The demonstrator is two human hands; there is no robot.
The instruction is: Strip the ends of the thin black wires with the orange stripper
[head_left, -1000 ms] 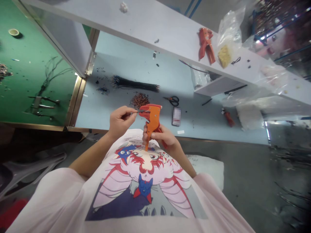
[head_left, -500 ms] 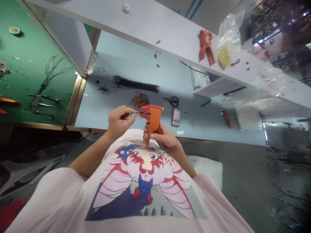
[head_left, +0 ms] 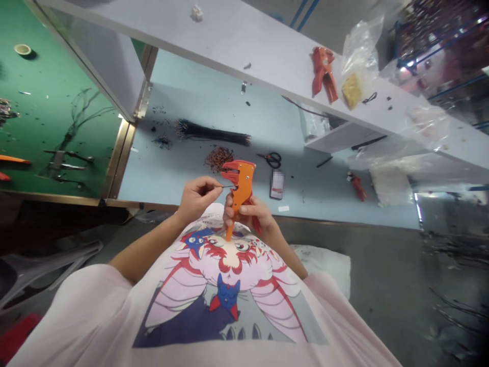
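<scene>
Fingers: left hand [head_left: 196, 199] pinching a thin wire [head_left: 228, 186]; right hand [head_left: 254, 214] clamping around an orange wire stripper [head_left: 240, 186].
Wire: reaching the stripper's toothed jaws.
Nearby: scissors [head_left: 272, 160] and a clump of cut wires [head_left: 218, 159] lying just beyond the stripper.

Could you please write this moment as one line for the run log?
Left hand: thin wire | right hand: orange wire stripper | wire end: at stripper
</scene>
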